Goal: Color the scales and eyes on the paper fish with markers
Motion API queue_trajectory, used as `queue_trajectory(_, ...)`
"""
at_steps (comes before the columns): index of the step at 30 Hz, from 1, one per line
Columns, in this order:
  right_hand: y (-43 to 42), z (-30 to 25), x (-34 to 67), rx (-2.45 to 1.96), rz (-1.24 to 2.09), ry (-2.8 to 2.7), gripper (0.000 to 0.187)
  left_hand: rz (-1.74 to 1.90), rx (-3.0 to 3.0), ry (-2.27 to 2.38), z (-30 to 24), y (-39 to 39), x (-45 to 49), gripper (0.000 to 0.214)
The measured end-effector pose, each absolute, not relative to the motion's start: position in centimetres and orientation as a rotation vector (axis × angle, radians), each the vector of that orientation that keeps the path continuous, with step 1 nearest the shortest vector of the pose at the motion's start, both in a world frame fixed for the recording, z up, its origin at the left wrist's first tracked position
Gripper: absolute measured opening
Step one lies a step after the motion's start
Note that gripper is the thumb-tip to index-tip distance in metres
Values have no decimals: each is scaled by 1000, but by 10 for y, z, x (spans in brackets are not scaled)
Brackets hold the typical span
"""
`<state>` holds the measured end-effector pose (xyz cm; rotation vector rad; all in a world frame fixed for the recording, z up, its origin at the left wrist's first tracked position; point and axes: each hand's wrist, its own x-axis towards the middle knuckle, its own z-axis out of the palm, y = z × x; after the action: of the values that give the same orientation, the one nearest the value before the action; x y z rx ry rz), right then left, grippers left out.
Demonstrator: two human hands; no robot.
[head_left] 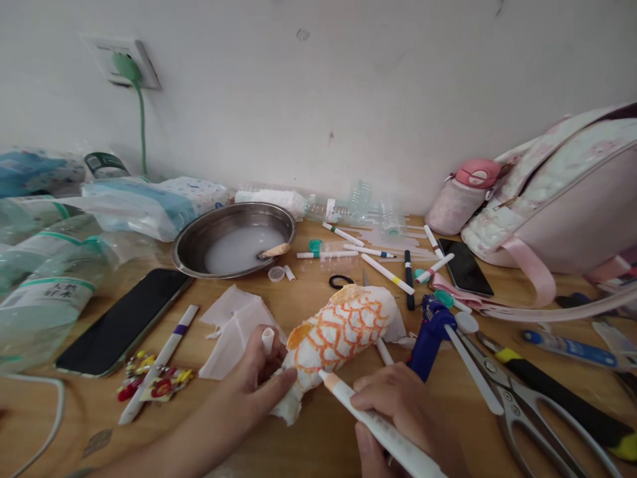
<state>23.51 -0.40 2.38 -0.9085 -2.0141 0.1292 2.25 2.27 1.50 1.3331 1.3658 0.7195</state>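
A white, papery fish shape (343, 328) with orange scale lines and yellowish-orange fins lies tilted across the middle. My left hand (259, 378) is closed round its narrow tail end, thumb on top. Between the fingers of that same hand sticks up a small white marker cap (268, 340). My right hand (398, 411) grips a white marker (371, 418) with a pale orange band. The marker's tip is at the fish's lower edge, close to the tail; whether it touches cannot be made out. Torn white tissue (236, 325) lies beyond my left hand.
A metal bowl (186, 249) of cloudy liquid stands behind. Left are a phone (124, 322), plastic bottles (54, 285) and a purple-banded marker (159, 362). Right are a blue glue gun (428, 335), scissors (502, 392), pliers (562, 398) and a pink backpack (562, 206). Several markers lie behind the fish.
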Motion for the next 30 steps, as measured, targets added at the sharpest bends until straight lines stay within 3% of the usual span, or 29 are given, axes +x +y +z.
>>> queue_trajectory(19, -3, 28, 230, -954, 90, -1912, 15, 641, 1277, 1380, 25, 25, 26, 41)
queue_trajectory(30, -3, 15, 222, -952, 67, -1910, 12, 683, 1385, 1345, 12, 16, 26, 33)
